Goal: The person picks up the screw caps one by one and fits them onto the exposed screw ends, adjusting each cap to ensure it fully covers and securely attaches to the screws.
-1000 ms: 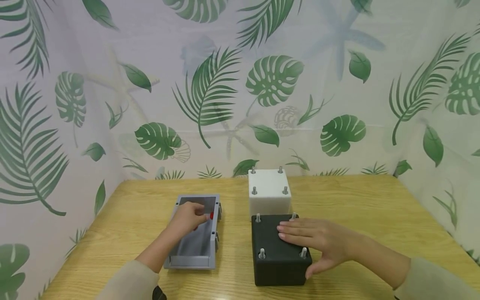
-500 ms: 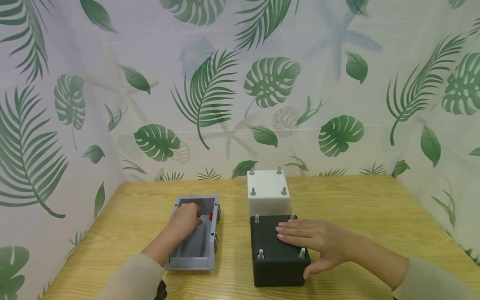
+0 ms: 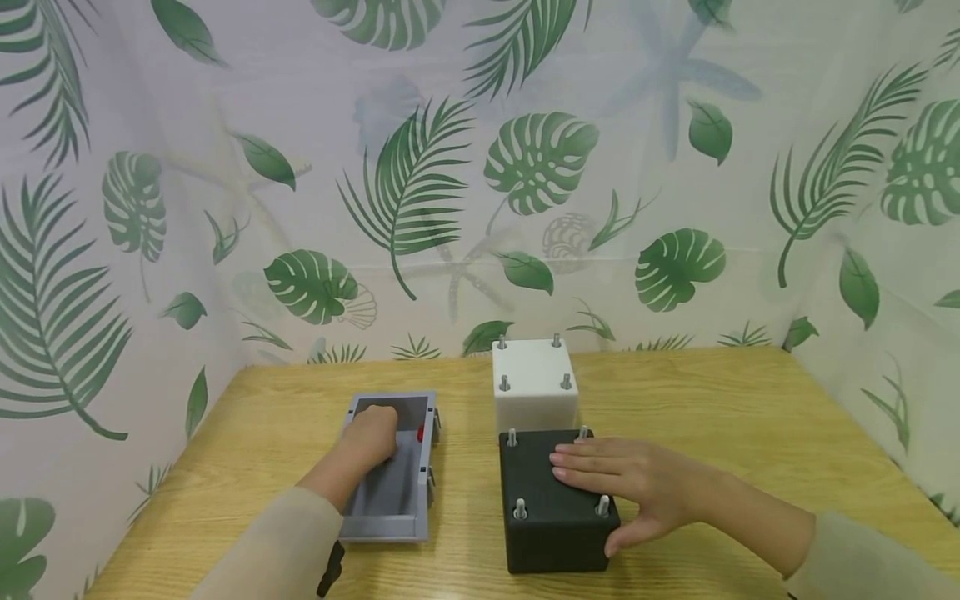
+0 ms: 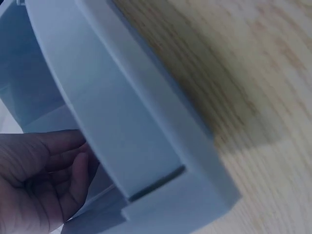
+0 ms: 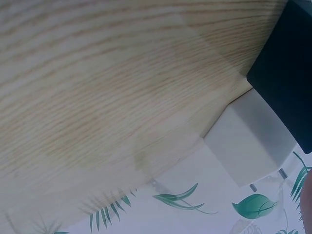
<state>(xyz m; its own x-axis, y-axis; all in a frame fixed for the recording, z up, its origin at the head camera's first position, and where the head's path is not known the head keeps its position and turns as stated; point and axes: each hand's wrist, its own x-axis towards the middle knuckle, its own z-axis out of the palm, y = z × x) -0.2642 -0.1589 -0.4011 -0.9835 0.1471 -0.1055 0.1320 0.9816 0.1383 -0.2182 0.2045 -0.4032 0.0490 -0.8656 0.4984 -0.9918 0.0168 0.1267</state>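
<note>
My left hand (image 3: 372, 433) reaches down into a grey tray (image 3: 382, 527), its fingers bent toward the tray's floor. Seen from the left wrist, the fingers (image 4: 66, 148) curl beside the tray's wall, and I cannot tell whether they hold anything. A small red object (image 3: 421, 433) lies to the right of that hand, against the tray's right side. My right hand (image 3: 637, 479) rests flat on a black block (image 3: 536, 471), fingers straight across the top and thumb down at the right side. Metal bolts stand up at the block's corners.
Behind the black block stands a white block (image 3: 534, 367) with similar upright bolts. Clips (image 3: 431, 486) stick out along the tray's right side. Everything stands on a wood-grain table (image 3: 712, 400), with a leaf-print cloth (image 3: 450, 167) at the back and sides.
My left hand has gone deeper into the tray, and its fingers have turned down out of the head camera's sight. The right hand has stayed on the black block.
</note>
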